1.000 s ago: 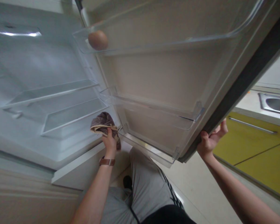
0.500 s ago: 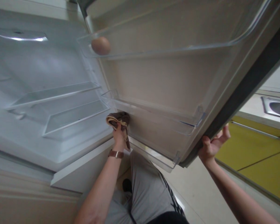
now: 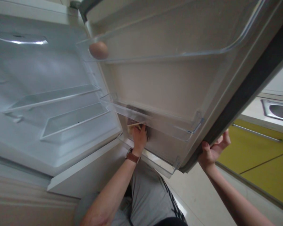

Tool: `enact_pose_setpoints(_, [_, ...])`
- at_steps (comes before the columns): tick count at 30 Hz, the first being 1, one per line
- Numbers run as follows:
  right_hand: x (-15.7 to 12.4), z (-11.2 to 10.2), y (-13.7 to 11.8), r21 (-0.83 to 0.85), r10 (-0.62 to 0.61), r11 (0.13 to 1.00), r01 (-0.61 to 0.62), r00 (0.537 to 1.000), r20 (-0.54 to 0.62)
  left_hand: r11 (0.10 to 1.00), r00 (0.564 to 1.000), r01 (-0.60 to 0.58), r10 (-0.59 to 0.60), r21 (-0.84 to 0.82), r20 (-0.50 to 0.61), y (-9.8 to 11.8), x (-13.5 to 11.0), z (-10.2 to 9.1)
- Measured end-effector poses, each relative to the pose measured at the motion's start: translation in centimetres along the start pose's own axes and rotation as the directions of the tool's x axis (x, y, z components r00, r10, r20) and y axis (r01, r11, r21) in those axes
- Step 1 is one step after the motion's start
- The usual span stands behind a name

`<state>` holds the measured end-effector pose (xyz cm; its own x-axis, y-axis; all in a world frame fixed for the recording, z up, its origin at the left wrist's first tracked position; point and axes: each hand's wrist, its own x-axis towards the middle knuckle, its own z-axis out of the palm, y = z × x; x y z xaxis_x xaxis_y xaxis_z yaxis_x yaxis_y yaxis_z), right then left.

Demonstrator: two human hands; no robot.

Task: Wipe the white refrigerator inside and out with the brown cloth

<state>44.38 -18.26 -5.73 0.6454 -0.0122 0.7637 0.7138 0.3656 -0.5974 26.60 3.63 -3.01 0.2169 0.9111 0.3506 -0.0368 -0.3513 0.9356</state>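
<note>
My left hand [image 3: 140, 138] is closed on a folded brown cloth [image 3: 133, 121] and presses it against the inner panel of the fridge door [image 3: 155, 81]. Part of the cloth shows through the clear middle door shelf [image 3: 153, 118]; the hand is below that shelf and above the lowest door shelf [image 3: 159, 164]. My right hand [image 3: 211, 153] grips the dark outer edge of the open door, thumb on the inner side. Some of its fingers are hidden behind the edge. A brown egg [image 3: 98, 50] sits at the left end of the upper door shelf [image 3: 167, 57].
To the left is the lit fridge interior with glass shelves [image 3: 75, 117]. A white lower door or drawer front [image 3: 85, 169] juts out beneath. Right of the door are yellow cabinets [image 3: 254, 150] and a metal sink [image 3: 278, 110]. My legs [image 3: 151, 191] are close below.
My left hand has moved right with the cloth, from the door's hinge side onto the panel beneath the middle shelf. My right hand still holds the door edge.
</note>
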Motion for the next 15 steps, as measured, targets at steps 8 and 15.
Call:
enact_pose_setpoints(8, [0.1,0.2,-0.3,0.005,0.025,1.0,-0.025,1.0,-0.003,0.715,0.64,-0.685,0.499,0.14,0.585,2.0,-8.6,2.8])
enact_pose_setpoints(15, [0.2,-0.2,0.5,0.02,0.005,1.0,-0.005,1.0,-0.001,0.53,0.513,-0.818,0.495,0.224,0.701,3.4,-7.6,1.9])
